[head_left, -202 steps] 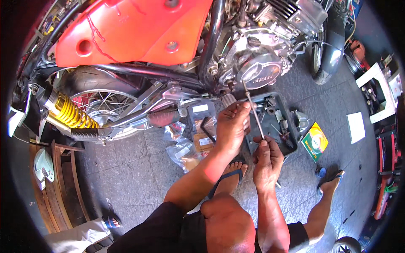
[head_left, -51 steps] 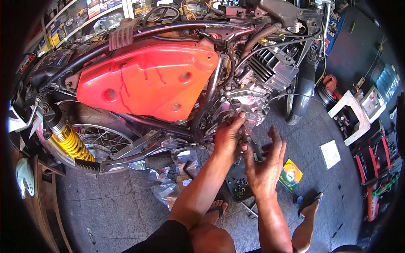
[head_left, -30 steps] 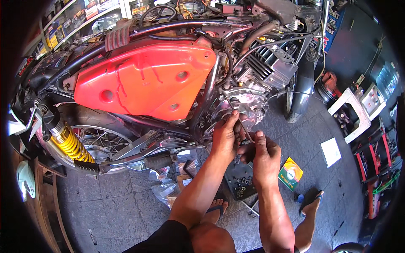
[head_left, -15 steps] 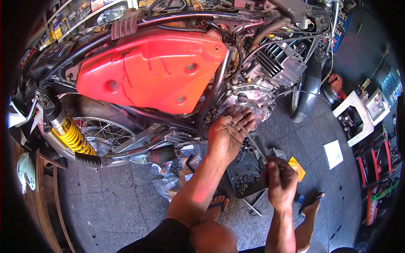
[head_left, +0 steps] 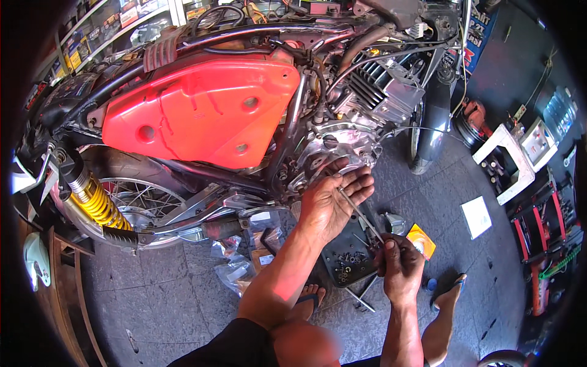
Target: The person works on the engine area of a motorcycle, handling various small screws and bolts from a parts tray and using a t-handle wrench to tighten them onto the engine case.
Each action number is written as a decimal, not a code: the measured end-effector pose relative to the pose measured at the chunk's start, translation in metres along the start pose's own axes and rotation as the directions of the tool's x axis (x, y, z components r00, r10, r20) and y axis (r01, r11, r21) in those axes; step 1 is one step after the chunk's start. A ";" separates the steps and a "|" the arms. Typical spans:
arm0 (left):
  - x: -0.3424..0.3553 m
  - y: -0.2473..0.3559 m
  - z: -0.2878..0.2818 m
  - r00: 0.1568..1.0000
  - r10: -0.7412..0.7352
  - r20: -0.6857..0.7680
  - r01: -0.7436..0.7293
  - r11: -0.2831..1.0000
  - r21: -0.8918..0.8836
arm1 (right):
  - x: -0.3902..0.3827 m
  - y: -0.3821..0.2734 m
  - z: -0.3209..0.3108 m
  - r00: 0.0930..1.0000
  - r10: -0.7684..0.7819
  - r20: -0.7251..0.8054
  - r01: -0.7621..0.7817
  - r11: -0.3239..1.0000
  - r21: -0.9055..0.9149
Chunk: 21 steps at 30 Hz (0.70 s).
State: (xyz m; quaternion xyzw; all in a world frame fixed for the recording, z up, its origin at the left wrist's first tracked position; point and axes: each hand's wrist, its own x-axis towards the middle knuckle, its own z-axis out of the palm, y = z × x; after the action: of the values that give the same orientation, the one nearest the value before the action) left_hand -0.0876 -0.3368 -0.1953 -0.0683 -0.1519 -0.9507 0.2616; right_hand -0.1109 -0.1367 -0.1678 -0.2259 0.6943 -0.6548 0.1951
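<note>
My right hand [head_left: 402,267] is closed around one end of a thin metal rod tool [head_left: 362,214]; its exact kind is hard to make out. The rod slants up and left, its far tip lying at the fingers of my left hand [head_left: 330,205]. That hand is palm up with its fingers stretched out. Just beyond it is the lower engine case [head_left: 348,140] of a motorcycle, with metal parts exposed. Below the hands, a dark tray [head_left: 333,260] of small bolts and nuts rests on the floor, partly covered by my left arm.
A red side panel [head_left: 202,116] and a yellow shock spring [head_left: 104,205] are on the motorcycle. Plastic bags [head_left: 235,272], an orange packet [head_left: 420,240] and white paper [head_left: 476,218] lie on the floor. A white frame-like stand [head_left: 510,165] is at right, a wooden bench [head_left: 64,293] at left.
The view has shifted, so the motorcycle sits farther left. My right hand has moved slightly down relative to the left, and more of the rod shows between them.
</note>
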 end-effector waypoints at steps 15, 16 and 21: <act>-0.014 -0.049 0.014 0.975 -0.116 0.187 0.099 0.990 0.098 | -0.020 0.060 0.000 0.973 -0.162 -0.162 0.174 0.983 0.064; -0.013 -0.051 0.013 0.978 -0.126 0.167 0.112 0.989 0.094 | -0.018 0.057 0.003 0.975 -0.142 -0.172 0.159 0.983 0.092; -0.008 -0.063 0.012 0.985 -0.163 0.059 0.145 0.961 0.236 | 0.006 0.039 0.011 0.969 -0.103 -0.224 0.129 0.986 0.104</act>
State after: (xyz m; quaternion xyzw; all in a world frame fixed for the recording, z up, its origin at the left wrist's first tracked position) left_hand -0.1126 -0.2776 -0.2018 -0.0624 -0.2764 -0.9406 0.1868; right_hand -0.1121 -0.1473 -0.2070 -0.1811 0.6574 -0.7257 0.0920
